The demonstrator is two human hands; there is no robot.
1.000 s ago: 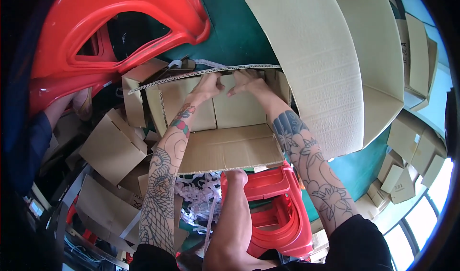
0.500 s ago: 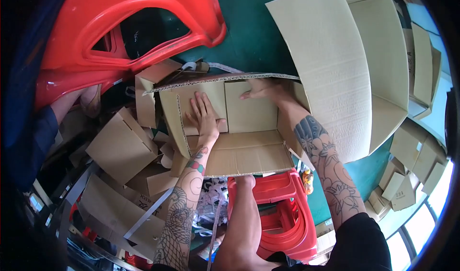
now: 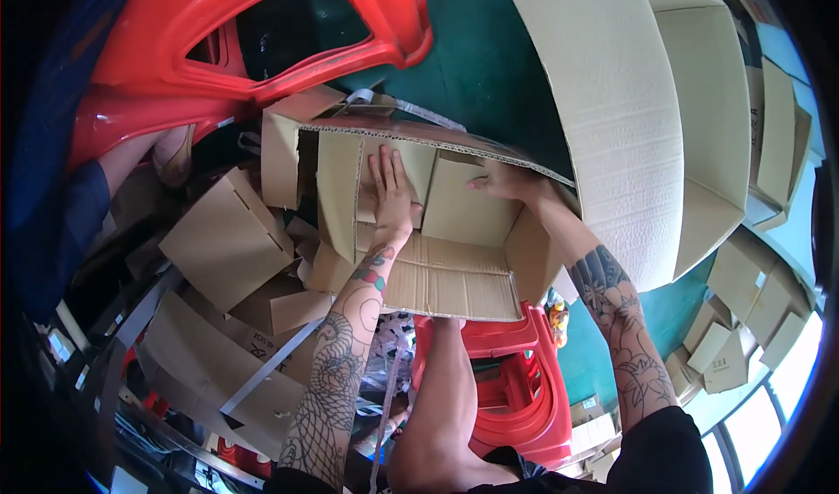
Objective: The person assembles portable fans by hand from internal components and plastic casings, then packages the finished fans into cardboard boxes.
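Note:
An open cardboard box lies tilted in front of me, its inside facing me and one flap folded toward my knee. My left hand rests flat inside it, fingers stretched out against the inner panel. Deeper on the right side of the box is my right hand; its thumb points left, and the upper flap's edge partly hides the other fingers. Neither hand holds a loose object. Beside my right forearm stands a larger open cardboard box.
A big red plastic stool lies at the upper left, near another person's foot. A closed carton and loose cardboard crowd the left. Stacked red stools stand below the box. Flattened cartons lie right, on green floor.
The box has turned slightly clockwise and shifted a little, its right side now lower. Both hands have moved right with it and remain inside. The surroundings have shifted slightly in view.

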